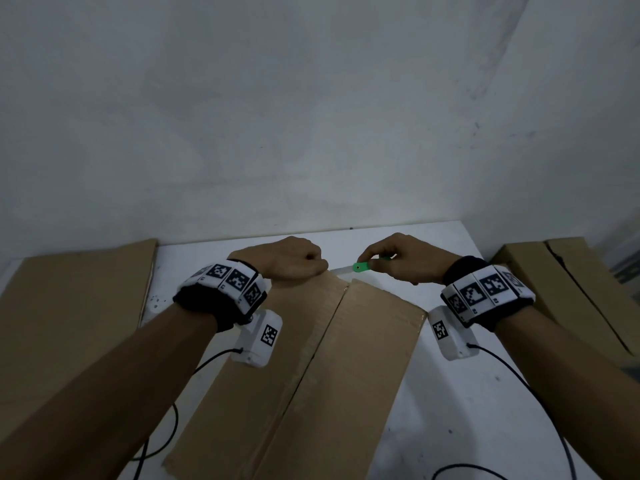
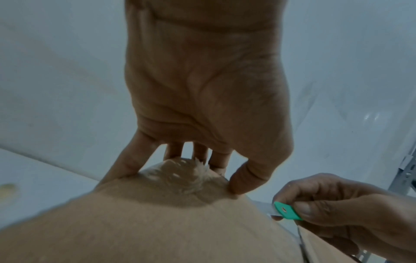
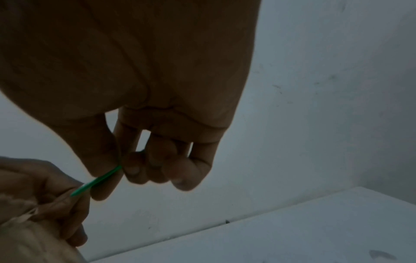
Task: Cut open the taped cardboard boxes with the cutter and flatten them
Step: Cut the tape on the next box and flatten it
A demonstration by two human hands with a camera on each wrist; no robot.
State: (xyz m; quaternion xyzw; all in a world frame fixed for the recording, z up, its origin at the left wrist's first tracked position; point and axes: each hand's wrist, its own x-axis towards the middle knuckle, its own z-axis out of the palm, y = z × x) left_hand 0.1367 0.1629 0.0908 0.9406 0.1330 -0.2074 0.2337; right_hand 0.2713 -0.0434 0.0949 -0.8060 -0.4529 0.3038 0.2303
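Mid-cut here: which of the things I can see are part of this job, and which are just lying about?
In the job:
- cutter, pinched in the right hand
- taped box on the table, its far end gripped by the left hand
- cardboard on the left, lying flat
- box on the right

Lying about:
- wrist camera cables
- metal rack by the wall

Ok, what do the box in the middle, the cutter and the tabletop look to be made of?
Box: brown cardboard, matte and fibrous, with glossy clear tape wrinkled over its end, seen in the left wrist view.
Cutter: green body, probably plastic, smooth and evenly coloured; pale flat blade, likely metal, pinched by the right hand.
Table: smooth white surface, speckled with dark marks; material unclear.
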